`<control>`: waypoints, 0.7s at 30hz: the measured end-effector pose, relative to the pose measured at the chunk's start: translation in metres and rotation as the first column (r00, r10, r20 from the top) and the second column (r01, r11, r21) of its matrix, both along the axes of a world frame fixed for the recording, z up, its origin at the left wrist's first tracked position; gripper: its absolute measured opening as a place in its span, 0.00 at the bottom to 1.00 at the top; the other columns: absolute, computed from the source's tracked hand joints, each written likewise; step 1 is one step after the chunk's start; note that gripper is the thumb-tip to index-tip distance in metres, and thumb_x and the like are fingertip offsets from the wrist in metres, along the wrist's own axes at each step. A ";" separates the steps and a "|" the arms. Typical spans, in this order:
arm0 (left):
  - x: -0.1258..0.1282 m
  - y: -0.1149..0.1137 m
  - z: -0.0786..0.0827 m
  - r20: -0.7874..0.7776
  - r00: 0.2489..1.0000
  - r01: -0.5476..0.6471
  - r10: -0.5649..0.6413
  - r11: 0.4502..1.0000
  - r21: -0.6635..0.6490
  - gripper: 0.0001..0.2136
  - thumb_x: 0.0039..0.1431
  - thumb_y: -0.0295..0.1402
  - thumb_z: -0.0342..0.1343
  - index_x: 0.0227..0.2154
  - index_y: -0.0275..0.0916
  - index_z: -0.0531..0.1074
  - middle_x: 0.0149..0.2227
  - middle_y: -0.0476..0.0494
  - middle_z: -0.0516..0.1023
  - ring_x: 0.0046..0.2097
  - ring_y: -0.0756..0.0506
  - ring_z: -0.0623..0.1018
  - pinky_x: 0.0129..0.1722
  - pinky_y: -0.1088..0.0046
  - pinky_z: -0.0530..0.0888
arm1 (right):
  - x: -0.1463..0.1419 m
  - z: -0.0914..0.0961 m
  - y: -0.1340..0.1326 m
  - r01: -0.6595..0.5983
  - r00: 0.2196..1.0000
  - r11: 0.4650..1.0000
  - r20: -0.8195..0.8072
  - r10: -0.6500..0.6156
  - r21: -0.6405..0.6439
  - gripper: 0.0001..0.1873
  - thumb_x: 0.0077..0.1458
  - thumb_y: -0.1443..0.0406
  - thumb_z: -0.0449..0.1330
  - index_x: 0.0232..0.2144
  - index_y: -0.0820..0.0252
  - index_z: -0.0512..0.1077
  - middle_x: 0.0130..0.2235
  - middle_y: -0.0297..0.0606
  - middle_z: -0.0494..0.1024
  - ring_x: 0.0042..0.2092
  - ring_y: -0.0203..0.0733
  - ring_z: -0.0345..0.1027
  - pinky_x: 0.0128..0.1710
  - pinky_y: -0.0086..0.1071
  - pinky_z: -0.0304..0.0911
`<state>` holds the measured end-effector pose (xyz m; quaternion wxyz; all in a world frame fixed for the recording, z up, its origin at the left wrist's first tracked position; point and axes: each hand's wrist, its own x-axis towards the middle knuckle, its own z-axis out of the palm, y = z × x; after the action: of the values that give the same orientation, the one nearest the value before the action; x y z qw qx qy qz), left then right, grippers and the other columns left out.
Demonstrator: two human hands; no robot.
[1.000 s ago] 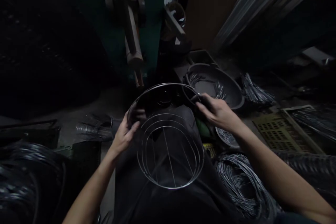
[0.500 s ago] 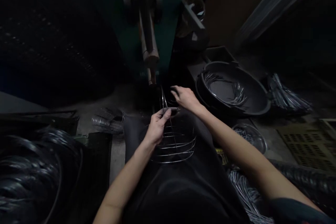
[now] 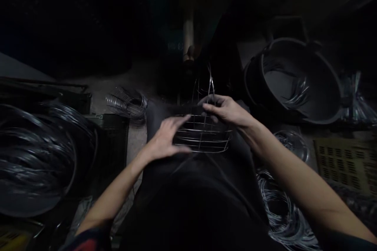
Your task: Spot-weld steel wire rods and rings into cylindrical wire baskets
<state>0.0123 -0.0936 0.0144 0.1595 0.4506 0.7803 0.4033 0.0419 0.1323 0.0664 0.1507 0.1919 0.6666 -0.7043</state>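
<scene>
A round wire basket frame point(image 3: 203, 135) of thin steel rings and ribs rests on my dark-trousered lap, seen side on. My left hand point(image 3: 166, 141) presses against its left side with fingers stretched and spread. My right hand point(image 3: 225, 110) reaches over the far rim and pinches an upright wire loop point(image 3: 209, 82) that rises from the frame.
A large dark tub point(image 3: 294, 82) holding bent wires stands at right. Coils of wire point(image 3: 38, 153) lie at left, more coils point(image 3: 279, 208) at lower right. A perforated crate point(image 3: 344, 162) sits far right. A machine post point(image 3: 188, 35) stands ahead. A wire bundle point(image 3: 128, 104) lies on the floor.
The frame has been turned from open-side-up to side on and set lower on the lap. The left hand let go of the rim and spread flat; my view tilted down.
</scene>
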 end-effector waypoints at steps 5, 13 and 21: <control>0.022 -0.008 -0.044 -0.351 0.929 -0.086 0.114 0.992 0.093 0.36 0.53 0.49 0.60 0.62 0.48 0.54 0.58 0.35 0.60 0.60 0.33 0.62 0.61 0.44 0.54 | -0.008 -0.006 -0.003 0.016 1.000 0.999 0.013 -0.016 -0.049 0.17 0.43 0.59 0.71 0.30 0.62 0.70 0.23 0.33 0.74 0.17 0.27 0.60 0.15 0.22 0.54; -0.048 0.031 -0.022 -0.276 0.934 -0.062 0.226 0.865 0.498 0.46 0.39 0.51 0.68 0.58 0.46 0.50 0.49 0.39 0.67 0.51 0.38 0.69 0.50 0.55 0.68 | -0.047 0.022 0.008 0.139 0.978 0.989 -0.165 -0.128 0.058 0.15 0.45 0.61 0.70 0.29 0.61 0.68 0.21 0.27 0.67 0.19 0.26 0.59 0.15 0.20 0.54; -0.086 0.054 -0.010 -0.222 0.932 -0.113 0.286 0.813 0.572 0.49 0.38 0.47 0.70 0.58 0.46 0.44 0.48 0.40 0.67 0.46 0.41 0.75 0.47 0.57 0.73 | -0.092 0.035 0.023 0.224 0.959 0.975 -0.178 -0.221 -0.004 0.15 0.46 0.65 0.69 0.27 0.60 0.64 0.18 0.23 0.63 0.16 0.24 0.52 0.13 0.19 0.47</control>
<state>-0.0738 -0.0394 0.0040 -0.1399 0.4473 0.6897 0.5520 -0.0504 0.1550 0.1015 0.0091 0.2033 0.6574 -0.7256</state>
